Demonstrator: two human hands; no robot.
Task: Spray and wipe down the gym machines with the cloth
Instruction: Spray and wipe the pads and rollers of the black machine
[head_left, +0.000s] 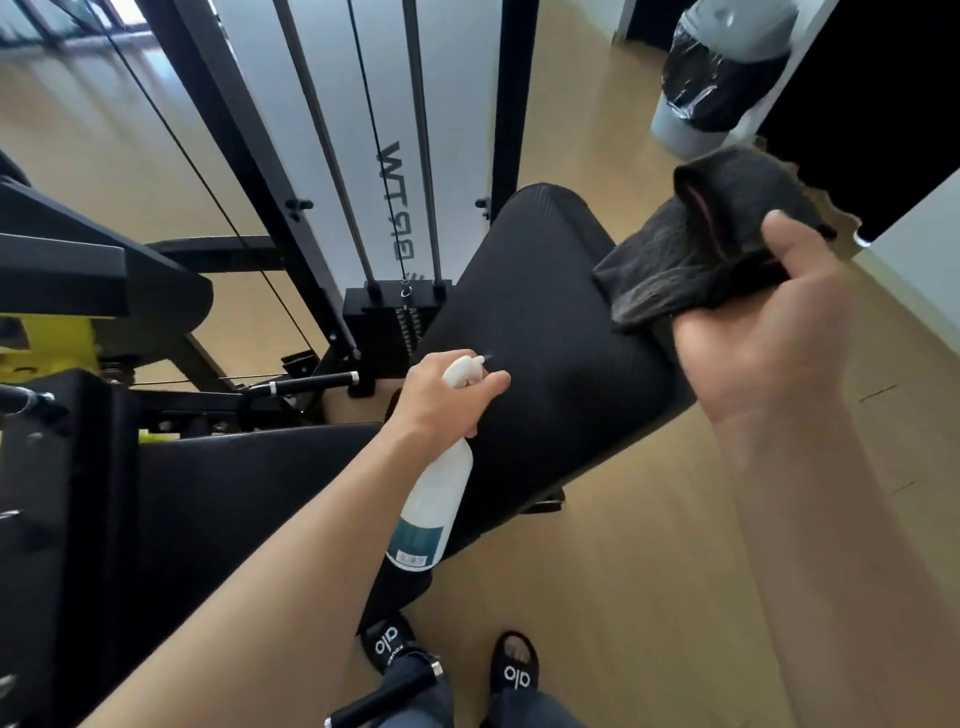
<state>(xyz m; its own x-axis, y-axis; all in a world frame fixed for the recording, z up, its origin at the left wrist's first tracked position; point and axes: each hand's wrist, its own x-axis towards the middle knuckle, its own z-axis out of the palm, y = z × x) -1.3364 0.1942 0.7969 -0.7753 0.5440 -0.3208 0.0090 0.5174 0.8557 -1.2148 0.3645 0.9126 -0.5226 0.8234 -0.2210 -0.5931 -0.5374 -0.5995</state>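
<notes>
Head view: left hand (441, 400) grasps spray bottle (431, 514) against pad (545, 338); right hand (763, 332) clutches cloth (701, 244) above pad. Risk: nozzle angle sends mist past pad.

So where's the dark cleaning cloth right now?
The dark grey folded cloth is at the upper right of the head view, held in the right hand above the far end of the black ribbed padded bench.

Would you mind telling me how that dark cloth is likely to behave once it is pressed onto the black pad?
The dark cloth looks floppy: it droops in folds from the right hand, so it should probably flatten against the black pad. It seems light, held in a loose grip. Its fuzzy weave likely drags rather than slides.
</notes>
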